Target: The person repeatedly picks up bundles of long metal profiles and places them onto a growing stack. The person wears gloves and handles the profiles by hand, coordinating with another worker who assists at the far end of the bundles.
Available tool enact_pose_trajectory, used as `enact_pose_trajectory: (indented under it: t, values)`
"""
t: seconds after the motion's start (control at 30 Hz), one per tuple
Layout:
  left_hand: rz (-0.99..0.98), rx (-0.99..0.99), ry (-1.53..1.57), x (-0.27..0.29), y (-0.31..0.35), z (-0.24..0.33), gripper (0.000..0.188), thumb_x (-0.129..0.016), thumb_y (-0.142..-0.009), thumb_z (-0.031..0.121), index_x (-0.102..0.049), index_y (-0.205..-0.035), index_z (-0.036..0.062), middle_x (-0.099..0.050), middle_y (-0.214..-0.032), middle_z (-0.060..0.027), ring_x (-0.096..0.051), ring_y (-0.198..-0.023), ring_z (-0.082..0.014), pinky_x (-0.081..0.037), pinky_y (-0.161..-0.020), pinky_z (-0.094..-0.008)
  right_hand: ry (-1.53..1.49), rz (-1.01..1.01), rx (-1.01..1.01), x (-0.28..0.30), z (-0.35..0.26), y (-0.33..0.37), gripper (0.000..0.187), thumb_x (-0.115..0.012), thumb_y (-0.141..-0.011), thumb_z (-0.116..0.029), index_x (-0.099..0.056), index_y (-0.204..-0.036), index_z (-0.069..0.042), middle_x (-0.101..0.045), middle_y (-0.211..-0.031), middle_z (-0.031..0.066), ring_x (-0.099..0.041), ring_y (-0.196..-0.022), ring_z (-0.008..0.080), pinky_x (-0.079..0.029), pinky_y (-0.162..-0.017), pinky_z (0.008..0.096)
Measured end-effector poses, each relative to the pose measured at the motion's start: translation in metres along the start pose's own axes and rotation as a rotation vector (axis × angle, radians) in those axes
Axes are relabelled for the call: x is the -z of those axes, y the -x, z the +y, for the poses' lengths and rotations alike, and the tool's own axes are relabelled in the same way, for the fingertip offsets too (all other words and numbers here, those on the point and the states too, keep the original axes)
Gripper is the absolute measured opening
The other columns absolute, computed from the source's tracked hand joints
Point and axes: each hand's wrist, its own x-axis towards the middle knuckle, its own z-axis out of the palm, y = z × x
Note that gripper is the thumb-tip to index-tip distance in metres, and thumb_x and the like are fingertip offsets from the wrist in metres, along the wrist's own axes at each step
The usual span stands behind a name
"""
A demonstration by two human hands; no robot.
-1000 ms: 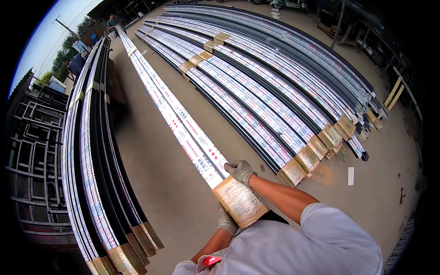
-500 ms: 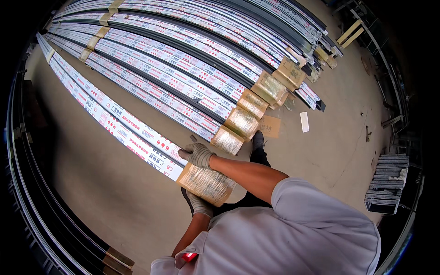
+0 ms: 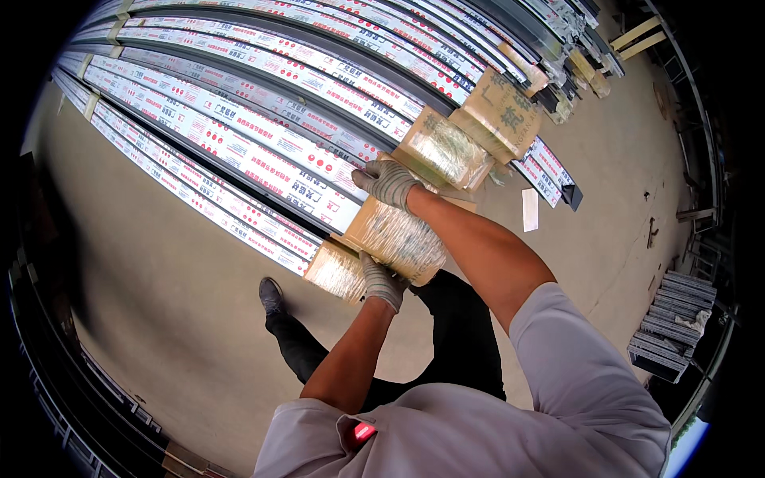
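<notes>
I hold the near end of a long wrapped profile bundle (image 3: 239, 151), white with red and blue print. Its end is capped in cardboard under clear film (image 3: 396, 237). My right hand (image 3: 388, 183), in a grey knit glove, lies on top of the cap. My left hand (image 3: 381, 280), gloved too, grips under the cap from below. The bundle hangs just above another wrapped bundle (image 3: 207, 209) lying on the concrete floor (image 3: 159, 303), whose capped end (image 3: 335, 271) sits beside my left hand.
Several more wrapped bundles (image 3: 335, 72) lie side by side beyond, with cardboard end caps (image 3: 502, 107). Dark metal rails (image 3: 48, 374) curve along the left edge. A stack of short grey profiles (image 3: 669, 327) sits at the right. A paper slip (image 3: 530, 209) lies on the floor.
I have swung round and carried the bundle's end over toward the stacked bundles. It now hangs above the nearest lying bundle, and both hands keep their grip.
</notes>
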Motion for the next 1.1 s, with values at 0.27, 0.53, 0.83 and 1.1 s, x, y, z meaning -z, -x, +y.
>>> enact_pose_trajectory:
  t: [0.27, 0.53, 0.83, 1.1]
  values:
    - [-0.017, 0.043, -0.319, -0.066, -0.11, 0.063, 0.118, -0.044, -0.082, 0.084, -0.028, -0.144, -0.0148, -0.04, -0.141, -0.0289, -0.047, -0.127, -0.0396, -0.042, -0.109, -0.0447, 0.318, 0.716, 0.717, 0.076, -0.032, 0.14, 0.028, -0.065, -0.086, -0.006, -0.061, -0.114, -0.004, -0.059, -0.115, 0.0135, -0.056, -0.108, 0.032, -0.045, -0.096, 0.042]
    - [-0.037, -0.203, -0.384, -0.052, -0.037, 0.039, 0.086, -0.053, -0.093, 0.066, -0.04, -0.142, -0.0043, -0.052, -0.135, -0.0207, -0.055, -0.12, -0.0321, -0.05, -0.099, -0.0427, 0.114, 0.466, 0.163, 0.032, 0.088, 0.197, 0.012, -0.064, -0.088, -0.011, -0.065, -0.098, -0.003, -0.066, -0.093, 0.0156, -0.063, -0.089, 0.0317, -0.051, -0.082, 0.0417]
    - [-0.007, -0.307, -1.176, 0.051, 0.129, 0.017, 0.065, -0.05, -0.096, 0.059, -0.065, -0.117, -0.0009, -0.068, -0.098, -0.0086, -0.066, -0.088, -0.0185, -0.051, -0.074, -0.0327, -0.216, 0.328, -0.29, -0.011, 0.179, 0.261, 0.019, -0.065, -0.089, -0.017, -0.068, -0.094, 0.0, -0.066, -0.075, 0.0059, -0.06, -0.065, 0.013, -0.05, -0.062, 0.0285]
    - [0.024, -0.441, -1.07, 0.205, 0.221, 0.076, 0.056, -0.053, -0.095, 0.053, -0.067, -0.113, 0.0017, -0.068, -0.095, -0.0065, -0.065, -0.082, -0.016, -0.051, -0.07, -0.0321, -0.427, 0.45, -0.438, -0.064, 0.102, 0.33, 0.01, -0.057, -0.089, -0.008, -0.061, -0.09, 0.002, -0.059, -0.067, 0.007, -0.053, -0.049, 0.0156, -0.041, -0.042, 0.0283]
